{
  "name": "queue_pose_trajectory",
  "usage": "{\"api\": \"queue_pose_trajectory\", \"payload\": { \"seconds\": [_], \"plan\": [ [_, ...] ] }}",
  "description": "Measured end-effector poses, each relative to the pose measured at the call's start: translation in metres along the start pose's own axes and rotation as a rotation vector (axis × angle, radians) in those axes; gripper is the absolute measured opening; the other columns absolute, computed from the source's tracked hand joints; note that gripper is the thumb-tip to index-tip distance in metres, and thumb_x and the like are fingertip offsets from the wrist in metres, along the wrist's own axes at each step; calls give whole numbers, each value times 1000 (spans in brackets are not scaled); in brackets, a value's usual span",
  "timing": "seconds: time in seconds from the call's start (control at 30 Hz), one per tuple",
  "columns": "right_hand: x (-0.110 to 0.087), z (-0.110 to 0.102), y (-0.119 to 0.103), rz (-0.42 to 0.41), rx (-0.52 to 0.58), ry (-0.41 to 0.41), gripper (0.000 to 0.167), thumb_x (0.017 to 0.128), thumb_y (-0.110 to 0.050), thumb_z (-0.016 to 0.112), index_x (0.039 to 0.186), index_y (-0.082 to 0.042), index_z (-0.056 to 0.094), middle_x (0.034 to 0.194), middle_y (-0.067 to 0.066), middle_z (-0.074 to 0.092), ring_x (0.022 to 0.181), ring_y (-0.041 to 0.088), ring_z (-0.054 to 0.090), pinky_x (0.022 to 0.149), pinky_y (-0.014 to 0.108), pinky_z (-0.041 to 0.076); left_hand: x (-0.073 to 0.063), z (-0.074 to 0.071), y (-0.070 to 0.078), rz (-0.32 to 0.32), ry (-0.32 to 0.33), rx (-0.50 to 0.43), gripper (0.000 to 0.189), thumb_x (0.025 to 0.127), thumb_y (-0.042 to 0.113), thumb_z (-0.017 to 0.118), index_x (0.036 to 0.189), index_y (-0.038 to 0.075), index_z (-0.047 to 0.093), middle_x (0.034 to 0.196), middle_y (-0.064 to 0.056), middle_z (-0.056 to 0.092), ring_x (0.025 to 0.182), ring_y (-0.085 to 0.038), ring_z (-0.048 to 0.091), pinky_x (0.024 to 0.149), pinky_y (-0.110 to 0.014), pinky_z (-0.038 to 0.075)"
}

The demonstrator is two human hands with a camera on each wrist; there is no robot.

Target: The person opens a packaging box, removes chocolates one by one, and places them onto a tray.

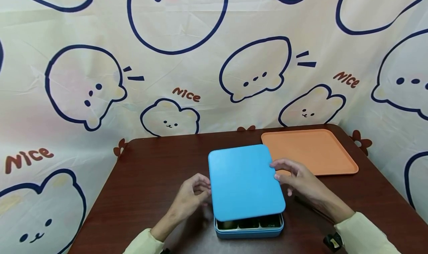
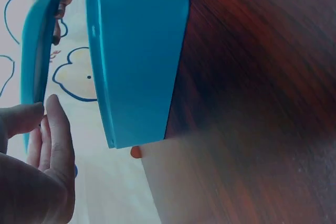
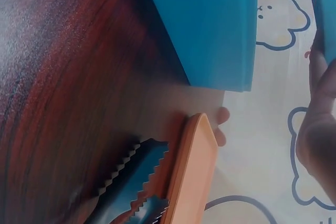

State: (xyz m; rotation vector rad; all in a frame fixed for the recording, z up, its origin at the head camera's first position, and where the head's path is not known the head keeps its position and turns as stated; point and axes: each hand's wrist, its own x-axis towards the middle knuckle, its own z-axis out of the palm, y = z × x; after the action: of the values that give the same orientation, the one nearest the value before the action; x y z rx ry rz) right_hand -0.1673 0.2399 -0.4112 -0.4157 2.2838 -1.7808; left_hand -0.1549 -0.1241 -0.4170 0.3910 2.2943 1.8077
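Note:
A flat blue lid [image 1: 245, 183] is held raised over a blue lunch box [image 1: 249, 233], with a gap between the two in both wrist views. My left hand [image 1: 192, 194] pinches the lid's left edge between thumb and fingers. On the opposite edge, my right hand [image 1: 299, 179] grips the lid with its thumb and fingertips. Below the lid's near edge, part of the box's inside shows, divided into compartments with dark green contents. The lid hides the rest. From the left wrist, the box's smooth side wall [image 2: 139, 61] stands upright on the table.
An orange tray [image 1: 311, 150] lies at the table's back right. Dark tongs with serrated edges [image 3: 134, 177] lie beside it, partly under my right forearm in the head view. The brown table [image 1: 160, 165] backs onto a patterned cloth [image 1: 207, 72].

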Motion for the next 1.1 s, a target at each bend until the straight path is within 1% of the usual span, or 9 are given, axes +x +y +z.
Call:
{"api": "queue_pose_trajectory", "payload": {
  "seconds": [0.23, 0.33, 0.47, 0.6, 0.73, 0.83, 0.93, 1.0, 1.1],
  "plan": [
    [-1, 0, -2, 4, 26, -11, 37, 101, -19, 61, 134, -5, 54, 127, 18, 51, 81, 24, 63, 49, 32, 54, 1, 1, 0, 109, 139, 153, 25, 85, -1, 74, 104, 11, 63, 99, -3, 68, 87, -15, 68, 79, -33, 57],
    [-1, -1, -3, 12, 22, -11, 37, 102, -20, 60, 135, -5, 54, 123, 18, 53, 83, 26, 65, 50, 32, 55, 1, 2, 1, 143, 196, 193, 37, 82, -4, 76, 110, 14, 61, 106, -1, 65, 87, -14, 67, 75, -34, 58],
    [-2, -1, -5, 43, 41, -3, 39, 103, -24, 57, 137, -4, 55, 122, 14, 56, 86, 25, 68, 53, 33, 56, 0, 3, 2, 210, 238, 271, 50, 80, -3, 79, 121, 17, 58, 117, 1, 59, 90, -13, 64, 68, -29, 58],
    [-1, 0, -5, 37, 77, -13, 42, 104, -24, 55, 138, -1, 55, 126, 9, 58, 86, 19, 68, 55, 31, 57, -1, 1, 0, 286, 254, 330, 50, 82, -1, 79, 122, 23, 61, 123, 4, 55, 94, -14, 63, 59, -25, 56],
    [-1, -2, -3, 4, 80, -45, 42, 104, -20, 55, 141, 0, 52, 127, 6, 61, 89, 19, 68, 58, 33, 59, 0, -2, -2, 356, 259, 340, 49, 82, -3, 77, 121, 24, 64, 127, 3, 57, 99, -16, 64, 59, -24, 55],
    [-1, -3, -1, -21, 80, -71, 42, 105, -17, 53, 143, 0, 49, 126, 6, 64, 92, 22, 70, 60, 35, 60, 1, -3, -3, 382, 260, 346, 48, 83, -2, 77, 121, 24, 65, 129, 1, 58, 103, -17, 65, 58, -24, 54],
    [-1, -3, -1, -36, 94, -87, 43, 105, -15, 52, 145, -1, 47, 129, 6, 63, 88, 19, 69, 61, 36, 60, 1, -4, -4, 390, 255, 355, 46, 84, 2, 78, 123, 24, 66, 133, 2, 59, 111, -16, 64, 64, -27, 58],
    [-1, -3, -1, -35, 104, -86, 43, 105, -13, 52, 146, -2, 46, 132, 9, 61, 79, 17, 67, 60, 35, 60, 2, -4, -4, 402, 251, 365, 44, 85, 6, 78, 125, 23, 67, 136, 2, 58, 118, -18, 62, 71, -33, 61],
    [0, -3, -2, -33, 102, -72, 42, 104, -10, 52, 146, -4, 47, 136, 13, 57, 65, 17, 60, 58, 32, 58, 3, -5, -3, 409, 248, 373, 43, 86, 10, 79, 126, 21, 68, 139, -1, 58, 125, -19, 58, 85, -41, 60]
  ]
}}
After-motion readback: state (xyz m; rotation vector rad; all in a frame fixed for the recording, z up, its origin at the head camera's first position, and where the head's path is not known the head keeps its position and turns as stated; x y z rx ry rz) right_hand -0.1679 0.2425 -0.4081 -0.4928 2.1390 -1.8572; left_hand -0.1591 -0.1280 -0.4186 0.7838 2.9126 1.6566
